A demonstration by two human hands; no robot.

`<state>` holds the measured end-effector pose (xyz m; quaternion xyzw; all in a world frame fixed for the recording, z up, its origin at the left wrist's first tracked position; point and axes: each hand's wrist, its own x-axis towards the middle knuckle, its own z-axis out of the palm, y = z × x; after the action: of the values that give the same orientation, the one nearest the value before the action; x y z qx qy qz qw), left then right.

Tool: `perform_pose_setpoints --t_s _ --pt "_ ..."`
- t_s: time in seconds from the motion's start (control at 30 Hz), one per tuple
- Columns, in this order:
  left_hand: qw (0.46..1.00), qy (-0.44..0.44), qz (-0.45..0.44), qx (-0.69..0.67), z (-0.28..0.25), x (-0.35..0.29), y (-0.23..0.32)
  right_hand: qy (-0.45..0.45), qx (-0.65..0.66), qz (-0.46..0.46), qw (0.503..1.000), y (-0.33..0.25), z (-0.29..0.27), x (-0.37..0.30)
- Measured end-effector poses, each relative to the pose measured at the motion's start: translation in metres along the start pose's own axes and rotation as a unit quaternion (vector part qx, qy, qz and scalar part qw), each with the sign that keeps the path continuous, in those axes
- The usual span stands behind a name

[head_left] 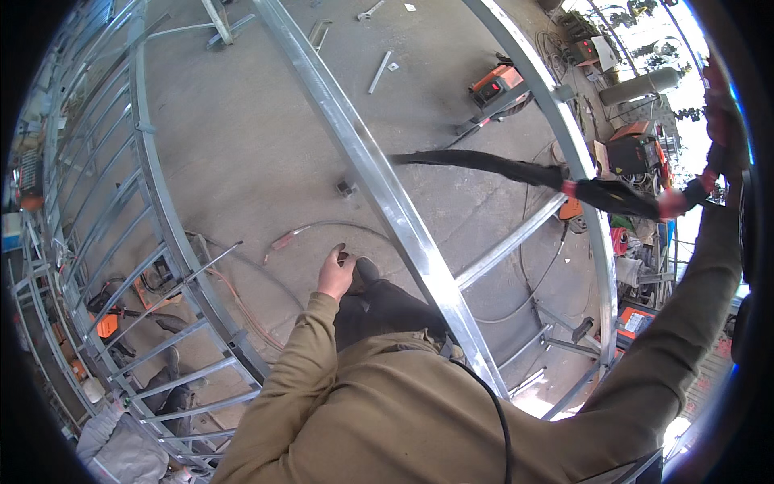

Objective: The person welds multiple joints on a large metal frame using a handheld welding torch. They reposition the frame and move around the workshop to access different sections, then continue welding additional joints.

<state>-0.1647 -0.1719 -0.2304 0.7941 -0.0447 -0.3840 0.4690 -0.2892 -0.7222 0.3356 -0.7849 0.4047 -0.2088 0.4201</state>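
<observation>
My left hand (333,274) is low in front of my body, above my dark trousers and shoe (368,270). Its fingers are curled, with something small and dark at their tips that I cannot make out. My right arm (673,323) reaches up along the right rim, where the hand (723,121) is dark and blurred, its fingers unclear. Near it runs a thick black strap or cable (500,165) with red bands, crossing leftward over the frame; whether the hand grips it cannot be told. A long galvanized steel beam (363,161) passes diagonally before me.
A curved-looking steel rail (576,145) and crossbar (512,242) stand right. Orange-and-black machines (498,87) sit on the floor, with cables (322,223) around. A barred metal frame (149,161) fills the left. A gas cylinder (641,86) lies far right; a person's grey sleeve (121,444) shows lower left.
</observation>
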Motion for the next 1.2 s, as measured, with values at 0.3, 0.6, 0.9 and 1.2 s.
perform_pose_setpoints --t_s 0.3,0.6,0.9,1.2 --pt "0.998 -0.043 0.047 0.017 0.037 -0.023 0.042 0.065 -0.023 -0.052 0.996 -0.022 -0.035 -0.076" --pt "0.998 -0.001 0.028 -0.053 0.03 -0.053 0.051 -0.003 0.192 0.024 0.981 0.162 0.242 0.013" --pt "0.973 -0.036 -0.036 -0.227 0.107 0.039 -0.008 -0.063 0.186 0.228 0.954 0.381 0.454 -0.068" --pt "0.956 -0.161 -0.089 -0.229 0.172 0.066 -0.053 -0.17 0.235 0.498 0.817 0.501 0.54 -0.115"
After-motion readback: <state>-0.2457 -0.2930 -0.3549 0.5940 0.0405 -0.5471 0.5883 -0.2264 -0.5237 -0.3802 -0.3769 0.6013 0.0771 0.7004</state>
